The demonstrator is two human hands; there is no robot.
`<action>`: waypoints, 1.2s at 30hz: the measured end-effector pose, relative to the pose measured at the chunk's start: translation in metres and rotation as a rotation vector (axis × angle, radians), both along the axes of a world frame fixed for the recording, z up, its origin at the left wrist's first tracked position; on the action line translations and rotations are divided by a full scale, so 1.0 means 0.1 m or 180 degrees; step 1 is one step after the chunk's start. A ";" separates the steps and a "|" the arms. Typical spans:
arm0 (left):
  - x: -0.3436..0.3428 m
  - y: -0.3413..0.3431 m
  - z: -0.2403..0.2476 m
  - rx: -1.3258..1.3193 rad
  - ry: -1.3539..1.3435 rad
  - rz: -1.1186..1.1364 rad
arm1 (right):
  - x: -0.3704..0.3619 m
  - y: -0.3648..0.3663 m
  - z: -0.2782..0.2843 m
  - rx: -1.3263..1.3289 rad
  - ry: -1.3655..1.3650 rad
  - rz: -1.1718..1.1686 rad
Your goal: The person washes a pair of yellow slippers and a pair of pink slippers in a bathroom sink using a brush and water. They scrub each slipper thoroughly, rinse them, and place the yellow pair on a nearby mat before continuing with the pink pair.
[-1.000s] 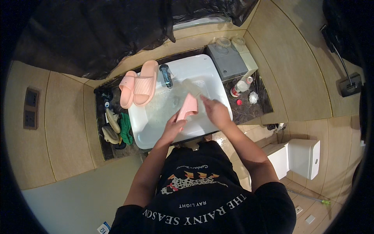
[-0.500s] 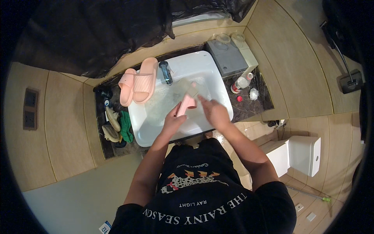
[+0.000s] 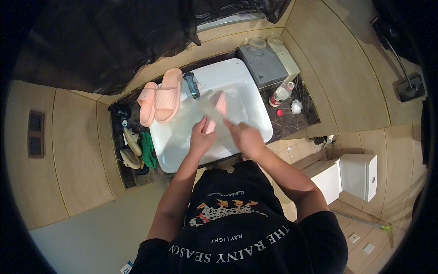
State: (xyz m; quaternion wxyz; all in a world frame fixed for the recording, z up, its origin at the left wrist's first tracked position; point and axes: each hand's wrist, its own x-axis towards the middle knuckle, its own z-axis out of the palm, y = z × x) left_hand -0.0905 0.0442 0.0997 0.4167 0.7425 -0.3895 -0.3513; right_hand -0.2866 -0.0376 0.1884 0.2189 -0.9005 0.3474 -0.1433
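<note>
Over the white washbasin, my left hand is closed around one end of a pink slipper. The slipper is tilted on its edge, its far end pointing towards the back of the basin. Closed on the handle of a pale brush, my right hand is to the right of it. The brush lies across the slipper and is smeared by motion, so its bristles cannot be made out. Cloudy water is in the basin below. A pair of pink slides rests on the basin's left back rim.
A dark tap rises at the basin's back. To the right are a grey box, a bottle, a red cap and a white crumpled ball. Left of the basin lie a green cloth and beige shoes.
The slipper in my left hand has turned, its strap no longer facing right. The brush has swung down and left across it, and my right hand has shifted slightly.
</note>
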 end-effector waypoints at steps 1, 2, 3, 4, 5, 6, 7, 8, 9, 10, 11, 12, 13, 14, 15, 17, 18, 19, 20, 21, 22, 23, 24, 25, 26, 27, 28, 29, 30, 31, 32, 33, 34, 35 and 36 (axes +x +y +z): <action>0.04 -0.03 -0.08 0.0246 -0.0143 -0.0002 | -0.01 0.14 0.01 0.0001 0.0035 0.0222; -0.14 -0.08 0.36 -0.0219 0.0328 0.0387 | -0.04 0.18 0.02 0.0063 0.0016 0.0247; -0.12 -0.07 0.30 -0.0196 0.0073 0.0362 | -0.06 0.18 0.02 0.0125 -0.0003 0.0271; -0.08 -0.03 0.23 -0.0175 -0.0200 0.0370 | -0.08 0.09 -0.02 0.0049 -0.0122 0.0222; -0.07 0.00 0.23 -0.0135 -0.0461 0.0355 | -0.10 -0.06 -0.06 -0.0009 -0.0228 0.0150; -0.06 0.00 0.24 -0.0185 -0.0376 0.0237 | -0.10 -0.19 -0.08 -0.0054 -0.0379 -0.0080; -0.07 0.01 0.29 -0.0200 -0.0359 0.0200 | -0.10 -0.31 -0.07 -0.0014 -0.0362 -0.0334; -0.09 0.00 0.34 -0.0235 -0.0341 0.0174 | -0.10 -0.43 -0.12 0.0068 -0.0324 -0.0532; -0.11 -0.01 0.36 -0.0269 -0.0323 0.0147 | -0.10 -0.50 -0.18 0.0150 -0.0288 -0.0730; -0.11 -0.01 0.29 -0.0290 -0.0308 0.0207 | -0.09 -0.47 -0.17 0.0141 -0.0273 -0.0754; -0.11 0.00 0.18 -0.0303 -0.0301 0.0280 | -0.05 -0.38 -0.16 0.0140 -0.0263 -0.0766; -0.09 0.01 0.08 -0.0317 -0.0293 0.0354 | -0.02 -0.28 -0.16 0.0140 -0.0254 -0.0776; -0.09 0.00 0.10 -0.0220 -0.0392 0.0369 | -0.03 -0.16 -0.14 0.0122 -0.0158 -0.0536; -0.09 -0.01 0.14 -0.0125 -0.0484 0.0373 | -0.05 0.00 -0.07 0.0247 -0.0024 -0.0282; -0.09 -0.02 0.16 -0.0030 -0.0577 0.0378 | -0.05 0.10 -0.03 0.0371 0.0109 -0.0026; -0.06 -0.01 0.15 -0.0315 -0.0483 0.0333 | -0.09 0.09 -0.04 0.0442 -0.0034 0.0131; -0.06 0.00 0.15 -0.0342 -0.0610 0.0271 | -0.13 0.08 -0.04 0.0477 -0.0106 0.0210; -0.06 0.01 0.18 -0.0371 -0.0741 0.0215 | -0.17 -0.04 -0.13 0.0398 -0.0251 0.0131; -0.11 0.02 0.31 -0.0280 -0.1038 0.0099 | -0.21 -0.19 -0.22 0.0386 -0.0253 -0.0153; -0.14 0.04 0.38 -0.0190 -0.1337 -0.0019 | -0.24 -0.32 -0.30 0.0372 -0.0256 -0.0438; -0.16 0.04 0.36 -0.0190 -0.1340 -0.0144 | -0.24 -0.39 -0.35 0.0439 -0.0129 -0.0593; -0.17 0.05 0.33 -0.0190 -0.1342 -0.0270 | -0.24 -0.44 -0.39 0.0506 -0.0001 -0.0749; -0.19 0.06 0.31 -0.0173 -0.1419 -0.0325 | -0.25 -0.47 -0.42 0.0573 0.0127 -0.0907; -0.20 0.06 0.29 -0.0156 -0.1503 -0.0382 | -0.23 -0.42 -0.43 0.0544 0.0258 -0.0731; -0.24 0.07 0.28 -0.0119 -0.1657 -0.0368 | -0.20 -0.29 -0.42 0.0517 0.0393 -0.0555; -0.25 0.07 0.26 -0.0081 -0.1688 -0.0365 | -0.17 -0.15 -0.40 0.0491 0.0528 -0.0381; -0.26 0.08 0.25 -0.0040 -0.1717 -0.0358 | -0.14 0.01 -0.32 0.0604 0.0599 -0.0122; -0.25 0.10 0.23 0.0002 -0.1622 -0.0366 | -0.14 0.16 -0.26 0.0719 0.0671 0.0132; -0.25 0.11 0.20 0.0043 -0.1527 -0.0373 | -0.18 0.23 -0.28 0.0798 0.0543 0.0107; -0.25 0.15 0.18 0.0047 -0.1473 -0.0477 | -0.22 0.18 -0.34 0.0772 0.0626 0.0054; -0.25 0.19 0.16 0.0056 -0.1416 -0.0578 | -0.30 0.07 -0.44 0.0751 0.0712 0.0004; -0.26 0.23 0.14 0.0065 -0.1358 -0.0678 | -0.38 -0.05 -0.55 0.0729 0.0798 -0.0044; -0.28 0.26 0.10 0.0061 -0.1378 -0.0691 | -0.47 -0.17 -0.66 0.0699 0.0651 -0.0262; -0.31 0.26 0.05 0.0040 -0.1399 -0.0705 | -0.50 -0.28 -0.74 0.0756 0.0780 -0.0572; -0.33 0.25 0.02 0.0018 -0.1421 -0.0720 | -0.52 -0.25 -0.82 0.0719 0.0742 -0.0608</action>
